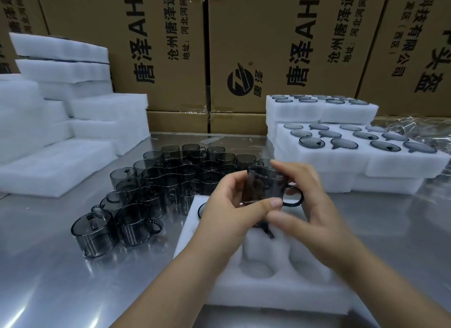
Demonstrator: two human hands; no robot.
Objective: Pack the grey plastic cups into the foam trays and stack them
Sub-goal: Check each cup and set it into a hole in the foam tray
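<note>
My left hand (229,205): I gripped the held cup (266,183) from its left side, with my thumb across the near edge and my fingers curled over the top.
My right hand (310,205): I pinched the same cup from the right, by its ring handle, with my fingers curled round the far side.
Held cup: it was grey and see-through, tilted in the air between both my hands. It hung over the far part of the near foam tray (268,291).
Near foam tray: it lay on the metal table (61,279) right in front of me, with round pockets showing on the near side. A dark rim showed at its far left corner, mostly hidden behind my left hand.
Loose cups (170,176): they stood packed close together on the table, left of the tray and beyond it.
Filled trays (366,161): these were stacked to the far right, with grey cups seated in the top layers.
Spare foam (73,112): white blocks were piled at the far left.
Cartons (268,47): brown printed boxes lined the far side.
Clear film (415,125): it lay crumpled at the far right, behind the filled trays.
</note>
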